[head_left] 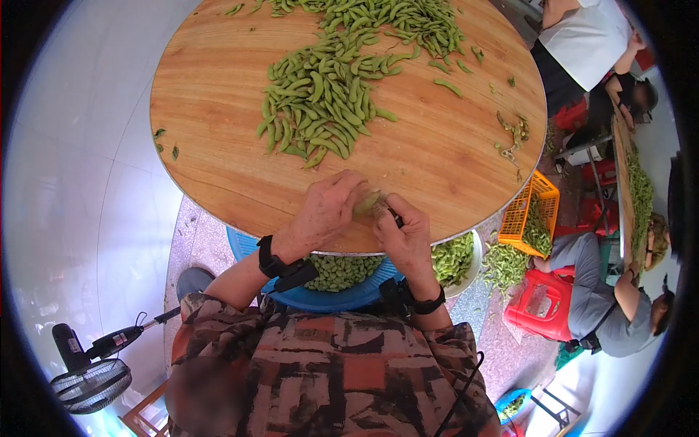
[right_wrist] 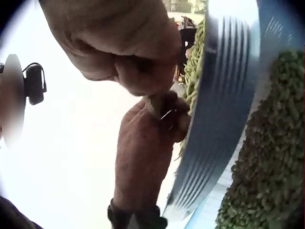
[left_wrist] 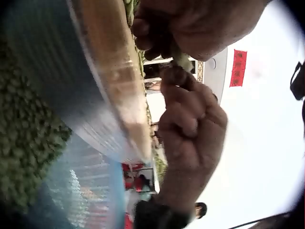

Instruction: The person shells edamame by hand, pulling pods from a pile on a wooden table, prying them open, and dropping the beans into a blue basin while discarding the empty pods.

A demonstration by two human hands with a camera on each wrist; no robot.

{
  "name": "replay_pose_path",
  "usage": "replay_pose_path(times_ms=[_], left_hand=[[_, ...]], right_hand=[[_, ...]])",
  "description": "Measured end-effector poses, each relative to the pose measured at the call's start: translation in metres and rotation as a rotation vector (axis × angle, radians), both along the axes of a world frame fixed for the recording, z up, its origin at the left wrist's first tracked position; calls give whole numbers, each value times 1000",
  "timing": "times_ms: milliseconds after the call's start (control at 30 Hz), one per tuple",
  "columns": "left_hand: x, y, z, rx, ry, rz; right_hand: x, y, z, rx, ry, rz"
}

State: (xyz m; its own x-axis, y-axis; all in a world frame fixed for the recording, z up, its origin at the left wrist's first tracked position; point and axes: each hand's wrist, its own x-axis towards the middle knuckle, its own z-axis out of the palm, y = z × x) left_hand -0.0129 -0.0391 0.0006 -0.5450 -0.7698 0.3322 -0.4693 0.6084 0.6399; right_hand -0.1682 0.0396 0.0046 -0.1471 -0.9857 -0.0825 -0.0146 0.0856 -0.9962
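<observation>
Near the table's front edge, the left hand (head_left: 329,207) and right hand (head_left: 405,231) meet around one green pod (head_left: 366,203), each pinching it. Something small and dark shows in the right hand's fingers. In the left wrist view the pod (left_wrist: 182,61) lies between the left hand (left_wrist: 209,24) above and the right hand (left_wrist: 190,124) below. The right wrist view shows the curled right hand (right_wrist: 119,43) close to the left hand (right_wrist: 145,143). Beyond the hands a heap of pods (head_left: 313,95) covers part of the round wooden table (head_left: 211,109).
Below the table edge stands a blue basket (head_left: 306,297) with shelled beans, beside a pale bowl (head_left: 475,266) of green pods. To the right are an orange crate (head_left: 518,211), a red stool (head_left: 540,306) and seated people. A fan (head_left: 91,382) stands at lower left.
</observation>
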Motion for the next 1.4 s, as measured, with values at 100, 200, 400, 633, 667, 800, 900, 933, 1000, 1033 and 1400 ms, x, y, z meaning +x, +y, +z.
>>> replay_pose_path(times_ms=[100,200,400,633,667,800,900,933,1000,1033,1400], left_hand=[[2,6,25,77,258,-72],[10,9,35,244,114,-106],[15,7,15,-46,-262,-161],[27,-12,26,750,-18,-302],[27,-13,27,1054,52,-304],[18,-5,21,1099,218,-314],[5,6,22,1010,259,-106],[0,8,11,858,280,-81],[-2,14,-11,700,299,-55],[-2,19,-19,699,285,-25],[-13,26,3,1262,805,7]], right_hand=[[-1,-4,13,71,-115,-48],[-7,-4,21,130,-144,-21],[-7,0,6,-62,94,23],[-5,1,25,-184,339,88],[-4,1,24,-187,339,88],[9,1,21,-329,562,-22],[17,1,22,-378,646,-116],[18,0,21,-399,662,-154],[15,-1,21,-388,643,-139],[14,0,20,-366,624,-127],[14,-1,16,-420,667,-131]])
